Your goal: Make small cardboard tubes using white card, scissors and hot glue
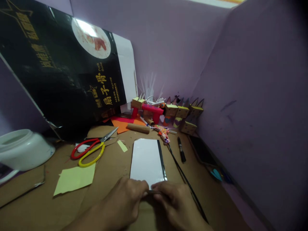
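Observation:
A white piece of card (147, 160) with a dark strip along its right side lies before me on the brown cardboard surface. My left hand (128, 199) and my right hand (172, 200) pinch its near edge between thumbs and fingers, close together at the middle. The fingertips under the card are hidden. Right of the card runs a thin black cord or stick (185, 176), its far end meeting a colourful patterned piece (165, 134). Scissors (93, 149) with one red and one yellow handle rest to the left, and a torn yellow-green paper (75, 179) lies nearer.
A large black printed carton panel (79, 70) leans at the back left. At the left edge stands a white pot (24, 149). Several cardboard animal figures (181, 111) line the back. A black marker (181, 150) and a phone-like dark slab (202, 149) lie near the right wall.

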A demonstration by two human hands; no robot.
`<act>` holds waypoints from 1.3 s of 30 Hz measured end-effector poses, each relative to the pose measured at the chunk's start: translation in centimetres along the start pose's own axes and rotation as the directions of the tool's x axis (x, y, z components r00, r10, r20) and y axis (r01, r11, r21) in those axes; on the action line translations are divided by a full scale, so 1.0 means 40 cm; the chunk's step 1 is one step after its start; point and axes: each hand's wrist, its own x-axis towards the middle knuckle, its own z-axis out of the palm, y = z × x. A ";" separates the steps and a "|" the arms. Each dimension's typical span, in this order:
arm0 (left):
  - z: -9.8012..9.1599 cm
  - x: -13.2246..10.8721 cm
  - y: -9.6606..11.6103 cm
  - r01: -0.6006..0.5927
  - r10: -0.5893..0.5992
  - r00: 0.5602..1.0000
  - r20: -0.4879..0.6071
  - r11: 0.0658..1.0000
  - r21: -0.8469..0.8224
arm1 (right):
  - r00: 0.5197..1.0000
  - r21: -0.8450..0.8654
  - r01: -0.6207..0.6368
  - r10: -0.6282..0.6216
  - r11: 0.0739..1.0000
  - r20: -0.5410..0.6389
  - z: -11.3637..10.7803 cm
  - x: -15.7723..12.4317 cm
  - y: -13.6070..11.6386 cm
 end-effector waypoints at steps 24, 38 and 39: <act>-0.051 0.031 0.059 0.191 -0.214 0.977 -0.018 0.903 -0.385 | 0.990 -0.585 0.078 0.008 0.807 0.142 -0.035 0.046 -0.087; 0.018 -0.088 -0.035 -0.230 0.283 0.958 -0.044 0.851 0.472 | 0.885 -0.490 0.397 -0.465 0.776 -0.018 -0.016 -0.057 0.030; 0.037 -0.083 -0.034 -0.209 0.282 0.957 -0.073 0.841 0.498 | 0.867 -0.530 0.415 -0.498 0.740 -0.017 -0.006 -0.062 0.025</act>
